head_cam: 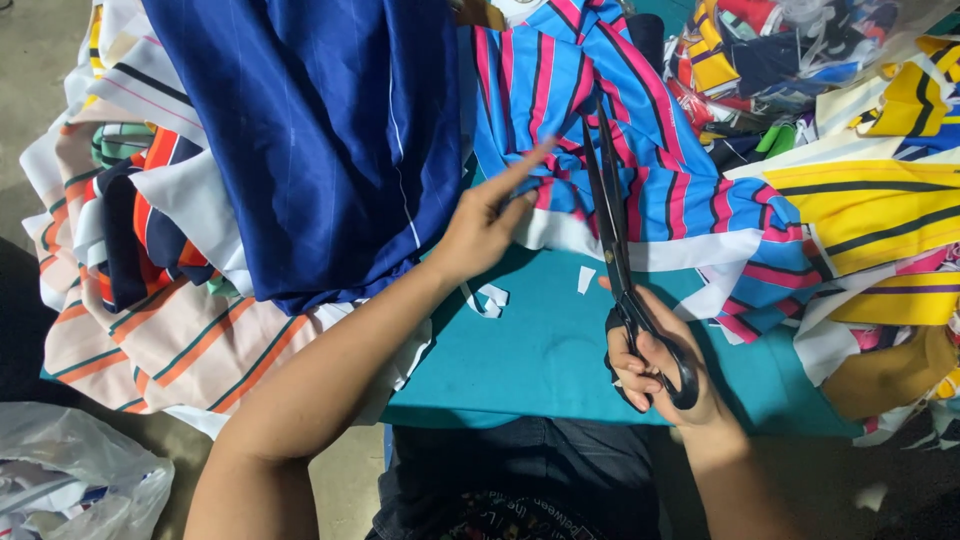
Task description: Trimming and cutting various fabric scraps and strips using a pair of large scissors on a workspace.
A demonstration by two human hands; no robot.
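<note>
Soft, crumpled blue fabric with pink, black and white stripes (640, 150) lies bunched on a smooth teal table (540, 350). The left hand (490, 215), fingers spread flat, presses its near edge. The right hand (655, 365) grips long black scissors (615, 240), their slim blades nearly closed, pointing up across the cloth. Dark navy fabric (320, 130) hangs left.

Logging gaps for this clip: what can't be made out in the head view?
- Scissors: whether the blades hold cloth between them; they lie over the blue and pink striped fabric, its folds masking the edges.
- Right hand: fingertips hidden in the scissor handles.
- Teal table: far side buried under the navy fabric and yellow striped cloth.
- White plastic bag: cut off by the frame's corner.
</note>
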